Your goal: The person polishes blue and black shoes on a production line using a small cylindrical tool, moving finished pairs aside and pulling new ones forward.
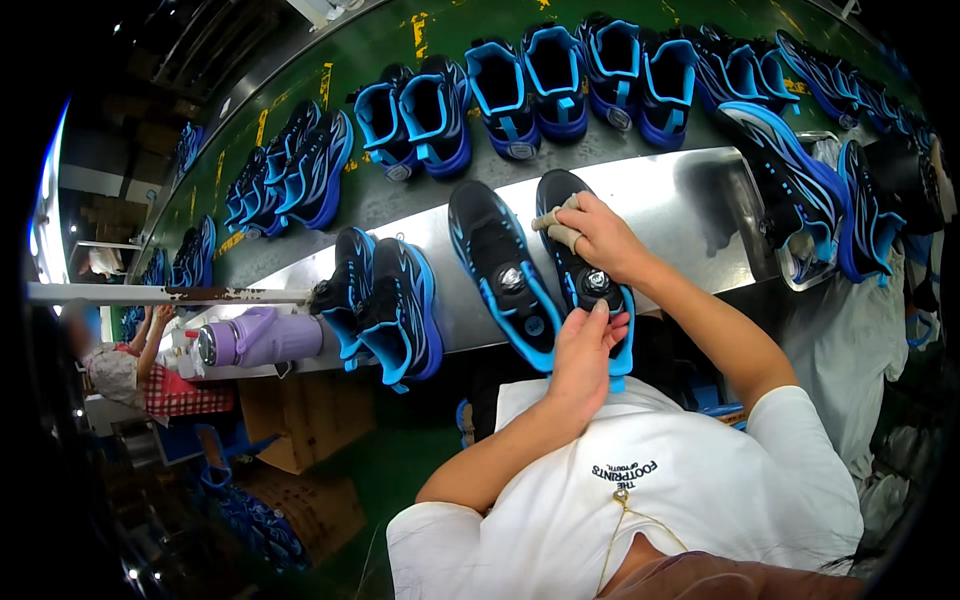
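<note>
A black and blue sneaker [575, 262] lies on the steel ledge [680, 205] with its heel toward me. My left hand [585, 350] grips its heel end. My right hand [590, 235] presses a small beige cloth [556, 222] against the upper near the toe. A matching sneaker [500, 270] lies just to its left, untouched. Both have a round dial on the tongue.
Another pair [385, 305] stands further left on the ledge, beside a purple bottle [262, 338] lying on its side. Several pairs ride the green conveyor [390, 45] beyond. More sneakers [810, 190] pile at the right. Another person [125, 365] sits far left. Cardboard boxes [300, 440] sit below.
</note>
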`<state>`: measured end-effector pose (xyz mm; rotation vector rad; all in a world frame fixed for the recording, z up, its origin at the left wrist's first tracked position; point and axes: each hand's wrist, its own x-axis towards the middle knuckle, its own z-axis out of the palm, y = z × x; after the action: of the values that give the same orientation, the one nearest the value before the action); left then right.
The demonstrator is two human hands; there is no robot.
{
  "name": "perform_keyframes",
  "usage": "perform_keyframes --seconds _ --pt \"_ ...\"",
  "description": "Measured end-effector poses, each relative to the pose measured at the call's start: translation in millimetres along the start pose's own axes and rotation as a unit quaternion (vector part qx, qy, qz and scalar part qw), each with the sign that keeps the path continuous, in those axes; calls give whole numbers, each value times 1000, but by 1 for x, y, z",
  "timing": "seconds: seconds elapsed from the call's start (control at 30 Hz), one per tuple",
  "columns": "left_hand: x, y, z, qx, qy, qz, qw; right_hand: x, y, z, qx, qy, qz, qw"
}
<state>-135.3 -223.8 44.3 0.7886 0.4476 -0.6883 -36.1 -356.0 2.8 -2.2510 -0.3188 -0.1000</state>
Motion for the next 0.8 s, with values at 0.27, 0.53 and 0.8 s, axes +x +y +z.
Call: perform_keyframes --seconds 0.27,0.53,0.8 --pt "2 -9 -8 257 -23 124 958 5 3 -20 47 -31 51 997" --pt "-24 77 16 647 -25 273 712 -49 -26 -92 63 -162 -22 984" --pt "45 96 55 860 -138 115 477 -57 -22 -61 66 -100 -12 993"
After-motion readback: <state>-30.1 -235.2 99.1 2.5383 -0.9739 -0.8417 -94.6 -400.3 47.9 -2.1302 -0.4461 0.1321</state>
